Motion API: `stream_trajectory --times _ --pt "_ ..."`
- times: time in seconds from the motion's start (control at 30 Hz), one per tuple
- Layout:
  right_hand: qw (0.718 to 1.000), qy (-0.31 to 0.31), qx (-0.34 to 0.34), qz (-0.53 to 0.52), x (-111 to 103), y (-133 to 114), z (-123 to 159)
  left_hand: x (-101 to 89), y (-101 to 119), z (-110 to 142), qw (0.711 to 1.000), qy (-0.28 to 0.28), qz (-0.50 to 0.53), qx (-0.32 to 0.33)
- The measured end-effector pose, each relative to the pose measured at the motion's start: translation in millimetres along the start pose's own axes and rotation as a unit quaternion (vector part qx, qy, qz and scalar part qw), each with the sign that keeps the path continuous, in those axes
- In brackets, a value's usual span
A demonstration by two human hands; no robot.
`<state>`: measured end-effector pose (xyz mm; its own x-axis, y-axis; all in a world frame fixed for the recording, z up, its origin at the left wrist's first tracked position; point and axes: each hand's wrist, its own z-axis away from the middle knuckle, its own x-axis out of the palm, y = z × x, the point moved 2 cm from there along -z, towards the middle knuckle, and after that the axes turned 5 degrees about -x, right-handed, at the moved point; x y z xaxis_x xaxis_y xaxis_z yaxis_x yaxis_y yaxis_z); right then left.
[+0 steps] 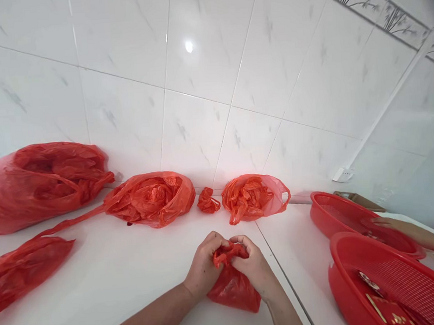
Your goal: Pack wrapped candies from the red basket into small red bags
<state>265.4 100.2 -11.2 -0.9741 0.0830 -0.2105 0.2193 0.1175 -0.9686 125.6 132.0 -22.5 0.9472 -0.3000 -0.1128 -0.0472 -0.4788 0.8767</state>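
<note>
Between my hands, on the white tabletop, is a small red plastic bag (236, 291) with its neck gathered. My left hand (205, 261) grips the bunched neck from the left, fingers curled in. From the other side, my right hand (249, 262) pinches the same neck with thumb and fingers. The lower part of the bag bulges below my hands, and its contents cannot be made out. Just beyond lie a small knotted red bag (208, 201) and an open red bag (255, 197) holding crumpled red plastic.
More red bags line the wall: a middle one (150, 200), a big one (46, 186) and a flat one (26, 272). At right stand a near red basket (339, 283) with red packets and a far red basket (319, 217), where another person's arm (421, 231) reaches in.
</note>
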Motion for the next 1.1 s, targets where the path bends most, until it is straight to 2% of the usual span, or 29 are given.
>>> stream_trajectory --times 0.13,0.37,0.43,0.5,0.57,0.63,0.8,0.97,1.03,1.1 --pt "0.998 0.038 -0.013 0.047 -3.2 4.4 -4.0 4.1 2.7 4.1 0.999 -0.041 -0.015 0.028" --pt "0.988 0.143 -0.017 0.057 -5.5 3.1 -1.8 10.8 1.9 8.0 0.998 -0.054 -0.031 0.020" --pt "0.993 0.118 -0.007 -0.001 -4.9 2.6 -1.3 11.0 -1.0 7.7 0.997 -0.048 -0.041 0.033" --pt "0.992 0.068 0.012 -0.103 -5.2 2.5 -1.0 9.8 -3.9 7.0 0.997 -0.037 -0.053 0.050" --pt "0.976 0.027 0.026 -0.214 -7.5 1.9 -0.8 8.0 -5.7 6.8 0.995 -0.031 -0.059 0.070" --pt "0.960 0.035 0.017 -0.278 -13.6 1.7 -1.3 5.8 -6.8 7.1 0.993 -0.028 -0.065 0.091" --pt "0.955 0.195 0.001 -0.223 -45.4 21.1 -6.4 -1.0 -11.0 6.6 0.987 -0.012 -0.114 0.116" --pt "0.929 0.336 0.005 -0.155 -82.9 58.8 -10.9 -2.7 -18.0 0.5 0.991 0.015 -0.121 0.048" --pt "0.920 0.370 0.009 -0.128 -91.0 69.7 -10.5 0.2 -19.8 -0.5 0.993 0.001 -0.115 0.034" --pt "0.919 0.380 0.010 -0.108 -93.9 76.0 -9.5 2.1 -21.8 -0.4 0.993 -0.009 -0.114 0.024"
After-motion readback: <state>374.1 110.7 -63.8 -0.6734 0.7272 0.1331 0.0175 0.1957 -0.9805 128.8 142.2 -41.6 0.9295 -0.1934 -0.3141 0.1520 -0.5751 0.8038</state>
